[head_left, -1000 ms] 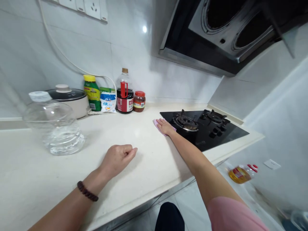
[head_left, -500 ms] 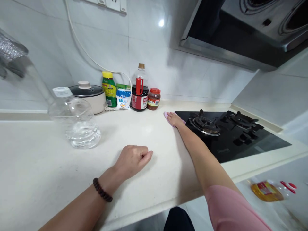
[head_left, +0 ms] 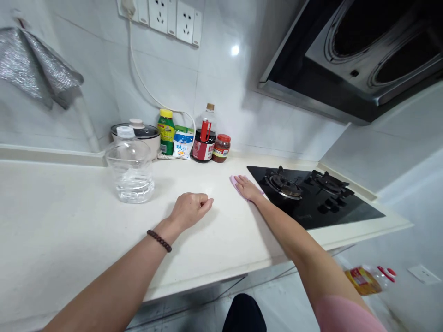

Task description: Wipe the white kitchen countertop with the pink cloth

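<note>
Two bare forearms reach in across the front edge of a pale, smooth surface point(head_left: 69, 221). Toward its left part, near the back edge, stands a transparent plastic jug point(head_left: 131, 177) with rounded, ribbed walls, a white cap and clear liquid inside. Behind it is a round cream pot point(head_left: 154, 145) with a dark glossy lid. Along the same back edge follow a green bottle point(head_left: 167, 131) with yellow cap and a soft, wrinkled white packet point(head_left: 183, 145).

The left hand point(head_left: 189, 210) is clenched into a fist, with knuckles up and thumb side to the right, between the back and front edges. A bracelet point(head_left: 159, 240) of dark round beads encircles its wrist. Farther back are a bottle point(head_left: 202, 151) of dark liquid and a glass jar point(head_left: 221, 150) with red lid.

A thin pink cloth point(head_left: 233, 181) lies on the surface, just beside the left edge of the glossy black hob point(head_left: 360, 214). The right hand point(head_left: 247, 188) lies flat over it, palm down and fingers extended, the arm almost straight.
</note>
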Motion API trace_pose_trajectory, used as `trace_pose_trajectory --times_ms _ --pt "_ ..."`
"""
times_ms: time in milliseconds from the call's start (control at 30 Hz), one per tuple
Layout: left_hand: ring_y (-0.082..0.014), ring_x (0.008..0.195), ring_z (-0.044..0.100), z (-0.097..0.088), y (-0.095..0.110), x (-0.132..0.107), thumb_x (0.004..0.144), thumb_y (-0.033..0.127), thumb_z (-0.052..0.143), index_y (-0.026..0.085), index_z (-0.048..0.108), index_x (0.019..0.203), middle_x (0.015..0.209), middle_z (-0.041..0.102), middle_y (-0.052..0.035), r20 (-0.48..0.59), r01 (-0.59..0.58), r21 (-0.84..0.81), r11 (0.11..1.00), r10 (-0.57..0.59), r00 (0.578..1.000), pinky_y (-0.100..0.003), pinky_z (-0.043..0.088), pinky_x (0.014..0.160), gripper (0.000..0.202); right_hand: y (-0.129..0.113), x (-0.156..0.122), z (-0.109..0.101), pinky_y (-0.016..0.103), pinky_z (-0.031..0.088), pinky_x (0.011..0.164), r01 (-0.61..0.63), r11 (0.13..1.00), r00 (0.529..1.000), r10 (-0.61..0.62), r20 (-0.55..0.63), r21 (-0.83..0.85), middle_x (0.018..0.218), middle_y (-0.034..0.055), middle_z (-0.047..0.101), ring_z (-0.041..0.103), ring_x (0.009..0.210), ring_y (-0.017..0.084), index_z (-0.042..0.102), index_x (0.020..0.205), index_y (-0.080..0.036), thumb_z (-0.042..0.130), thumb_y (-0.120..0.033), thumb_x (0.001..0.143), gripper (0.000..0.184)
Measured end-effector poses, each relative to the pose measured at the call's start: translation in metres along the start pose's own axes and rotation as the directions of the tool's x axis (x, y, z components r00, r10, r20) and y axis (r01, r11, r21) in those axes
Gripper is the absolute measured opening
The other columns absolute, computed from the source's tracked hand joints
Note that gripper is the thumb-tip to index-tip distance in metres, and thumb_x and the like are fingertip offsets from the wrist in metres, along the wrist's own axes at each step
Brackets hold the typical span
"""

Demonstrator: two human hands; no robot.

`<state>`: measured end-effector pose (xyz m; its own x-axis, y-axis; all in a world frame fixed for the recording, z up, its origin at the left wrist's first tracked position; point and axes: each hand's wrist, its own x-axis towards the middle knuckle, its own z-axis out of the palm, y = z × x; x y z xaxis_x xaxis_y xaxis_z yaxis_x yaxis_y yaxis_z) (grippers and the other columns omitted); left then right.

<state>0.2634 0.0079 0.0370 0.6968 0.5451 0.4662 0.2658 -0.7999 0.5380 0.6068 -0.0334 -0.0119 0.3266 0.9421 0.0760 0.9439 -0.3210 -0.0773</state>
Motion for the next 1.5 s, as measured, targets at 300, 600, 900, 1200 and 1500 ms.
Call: trace_pose_trajectory --times_ms 300,600,900,1200,1500 --pt "-0.0122 0.049 0.030 -0.006 -0.007 0.003 0.088 0.040 0.044 0.019 0.043 0.051 0.048 0.043 0.0011 -0.050 0.024 0.048 0.999 -0.022 0.999 -0.030 0.016 0.056 0.042 -0.057 -0.114 -0.008 0.050 0.016 0.125 0.270 0.957 0.963 -0.269 -0.030 0.102 0.165 0.0012 0.019 0.012 0.153 0.025 0.030 0.158 -0.027 0.019 -0.055 0.104 0.062" --pt "-0.0130 0.051 0.043 0.005 0.000 0.001 0.091 0.034 0.048 0.019 0.059 0.055 0.055 0.060 -0.0018 -0.003 -0.022 0.083 0.996 0.022 1.000 -0.029 0.021 0.056 0.040 -0.085 -0.165 -0.019 0.049 0.017 0.124 0.575 0.802 0.809 -0.587 0.036 0.163 0.166 -0.0011 0.018 0.014 0.153 0.023 0.023 0.158 -0.036 0.033 -0.047 0.105 0.055" --pt "-0.0143 0.054 0.052 0.009 0.006 -0.002 0.091 0.029 0.051 0.019 0.061 0.056 0.059 0.065 -0.0021 0.064 -0.094 0.149 0.984 0.085 0.994 -0.029 0.025 0.056 0.037 -0.063 -0.006 0.004 0.049 0.020 0.124 0.468 0.877 0.884 -0.465 -0.051 0.110 0.163 0.0019 0.026 0.018 0.152 0.024 0.035 0.155 -0.028 0.023 -0.057 0.103 0.061" --pt "-0.0146 0.053 0.054 0.012 0.007 -0.002 0.093 0.031 0.049 0.019 0.060 0.057 0.057 0.065 -0.0024 0.090 -0.134 0.184 0.974 0.119 0.989 -0.029 0.024 0.055 0.039 -0.066 0.111 0.018 0.044 0.013 0.126 0.226 0.973 0.974 -0.225 -0.017 0.056 0.163 0.0010 0.024 0.013 0.153 0.024 0.034 0.157 -0.023 0.017 -0.058 0.101 0.068" --pt "-0.0176 0.063 0.060 -0.012 -0.007 0.007 0.094 0.034 0.049 0.020 0.068 0.066 0.068 0.071 -0.0059 -0.015 0.026 0.222 0.975 -0.023 1.000 -0.028 0.026 0.057 0.036 -0.088 0.090 0.014 0.047 0.013 0.125 0.241 0.969 0.971 -0.240 -0.020 0.063 0.163 0.0020 0.027 0.014 0.152 0.021 0.032 0.157 -0.022 0.016 -0.052 0.103 0.064"
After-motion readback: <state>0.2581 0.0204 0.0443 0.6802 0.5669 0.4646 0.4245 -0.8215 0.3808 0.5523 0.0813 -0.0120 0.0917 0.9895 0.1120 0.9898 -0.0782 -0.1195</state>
